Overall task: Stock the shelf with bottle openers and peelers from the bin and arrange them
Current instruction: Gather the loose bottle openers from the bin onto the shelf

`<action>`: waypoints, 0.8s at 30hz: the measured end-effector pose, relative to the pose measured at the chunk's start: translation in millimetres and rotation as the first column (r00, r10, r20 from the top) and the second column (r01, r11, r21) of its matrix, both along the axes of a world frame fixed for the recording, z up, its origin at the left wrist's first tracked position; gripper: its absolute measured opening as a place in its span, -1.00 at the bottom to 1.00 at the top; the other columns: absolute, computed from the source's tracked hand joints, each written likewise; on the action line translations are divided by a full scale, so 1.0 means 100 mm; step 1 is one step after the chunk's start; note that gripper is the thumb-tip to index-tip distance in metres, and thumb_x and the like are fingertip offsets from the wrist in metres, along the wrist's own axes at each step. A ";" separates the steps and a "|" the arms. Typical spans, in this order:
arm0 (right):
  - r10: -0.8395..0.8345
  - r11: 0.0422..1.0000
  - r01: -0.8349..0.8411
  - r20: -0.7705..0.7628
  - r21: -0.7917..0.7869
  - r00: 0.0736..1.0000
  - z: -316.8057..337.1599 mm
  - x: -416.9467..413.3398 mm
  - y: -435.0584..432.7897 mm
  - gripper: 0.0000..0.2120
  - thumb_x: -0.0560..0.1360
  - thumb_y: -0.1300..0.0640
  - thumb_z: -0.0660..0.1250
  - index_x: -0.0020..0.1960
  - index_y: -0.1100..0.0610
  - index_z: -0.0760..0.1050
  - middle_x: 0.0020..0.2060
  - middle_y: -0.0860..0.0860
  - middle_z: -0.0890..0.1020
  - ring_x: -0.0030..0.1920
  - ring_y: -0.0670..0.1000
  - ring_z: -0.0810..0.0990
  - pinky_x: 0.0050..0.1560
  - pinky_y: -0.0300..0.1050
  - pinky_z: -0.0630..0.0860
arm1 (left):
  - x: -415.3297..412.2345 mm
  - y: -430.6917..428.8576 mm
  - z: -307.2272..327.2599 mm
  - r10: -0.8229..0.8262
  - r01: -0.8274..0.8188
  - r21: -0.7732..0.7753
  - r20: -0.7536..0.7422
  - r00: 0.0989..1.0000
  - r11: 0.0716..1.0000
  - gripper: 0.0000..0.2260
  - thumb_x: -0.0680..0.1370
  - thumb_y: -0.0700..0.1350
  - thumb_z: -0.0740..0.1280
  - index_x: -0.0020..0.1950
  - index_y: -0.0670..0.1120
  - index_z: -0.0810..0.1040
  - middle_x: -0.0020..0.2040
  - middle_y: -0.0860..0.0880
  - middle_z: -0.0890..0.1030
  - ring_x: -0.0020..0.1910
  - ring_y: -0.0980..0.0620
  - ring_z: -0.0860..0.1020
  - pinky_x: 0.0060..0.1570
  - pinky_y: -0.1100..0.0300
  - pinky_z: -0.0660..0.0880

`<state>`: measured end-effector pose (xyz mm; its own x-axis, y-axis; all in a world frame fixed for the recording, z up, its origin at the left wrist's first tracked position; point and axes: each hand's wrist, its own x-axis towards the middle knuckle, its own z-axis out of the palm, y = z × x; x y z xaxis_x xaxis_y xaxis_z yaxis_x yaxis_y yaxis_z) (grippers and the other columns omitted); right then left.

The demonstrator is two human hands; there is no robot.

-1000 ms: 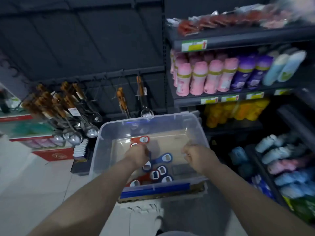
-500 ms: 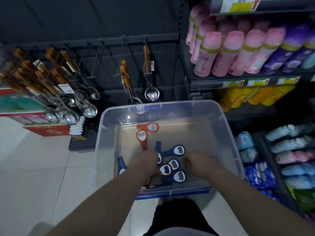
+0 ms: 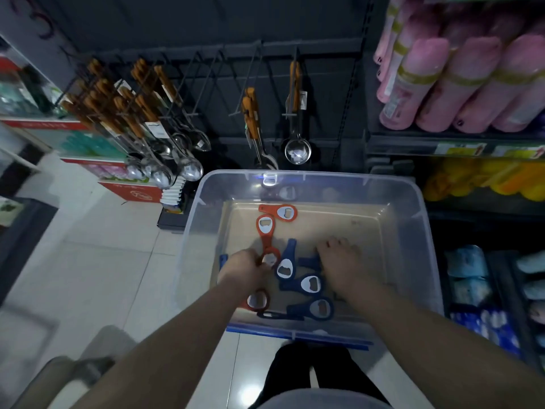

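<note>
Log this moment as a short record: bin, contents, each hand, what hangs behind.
bin: clear plastic bin, open-topped
contents: red and blue bottle openers loose on the bottom; no peelers seen
left: left hand grips a red bottle opener
right: right hand low in the bin, over the blue ones; grip unclear
behind: wooden-handled ladle and spoons hanging on hooks

Left hand [image 3: 244, 265] covers the handle of the red opener [image 3: 269, 259] and most of a blue opener [image 3: 223, 260] at the left wall of the bin [image 3: 191, 231]; grip unconfirmable. Right hand [image 3: 339, 262] hides the head end of the blue handle [image 3: 308, 261]. Price labels [image 3: 460, 149] blurred, unreadable; pink bottles [image 3: 427, 84] cut by top edge.
</note>
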<state>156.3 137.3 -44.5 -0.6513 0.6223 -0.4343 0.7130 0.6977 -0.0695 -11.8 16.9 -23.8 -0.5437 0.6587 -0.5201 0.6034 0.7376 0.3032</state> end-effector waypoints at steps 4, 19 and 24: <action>-0.093 0.994 0.095 0.035 -0.056 0.995 0.07 0.10 0.15 -0.66 0.48 0.05 0.34 0.23 0.10 0.46 0.17 0.10 0.51 0.17 0.13 0.49 0.11 -0.03 0.40 | 0.20 0.14 -0.08 0.047 -0.047 0.009 0.035 0.998 0.999 -0.71 0.54 0.12 0.30 -0.01 -0.10 0.56 -0.04 -0.13 0.62 -0.08 -0.11 0.55 -0.13 0.11 0.43; -0.089 0.944 0.054 -0.096 -0.326 0.991 0.36 0.31 0.09 -0.87 0.43 0.05 0.42 -0.04 0.05 0.58 -0.03 0.06 0.63 0.03 0.09 0.58 -0.10 -0.17 0.41 | 0.36 0.50 -0.12 0.036 -0.039 -0.080 -0.042 0.998 0.996 -0.70 0.51 0.01 0.36 0.16 -0.13 0.52 0.02 -0.10 0.61 0.01 -0.09 0.56 0.04 0.08 0.53; 0.037 0.948 -0.041 -0.018 -0.315 0.999 0.15 -0.04 -0.07 -0.76 0.46 0.07 0.41 0.08 0.15 0.59 0.06 0.10 0.59 0.06 0.11 0.57 0.01 -0.13 0.47 | 0.07 0.28 0.02 0.167 -0.167 0.084 0.002 0.986 0.982 -0.78 0.51 -0.08 0.36 0.12 -0.11 0.53 0.02 -0.11 0.62 0.01 -0.14 0.57 -0.04 0.10 0.47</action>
<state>152.2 129.8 -29.0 -0.6784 0.4293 -0.5962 0.6837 0.6659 -0.2986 -4.7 45.2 -21.4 -0.6522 0.5996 -0.4638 0.4756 0.8001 0.3655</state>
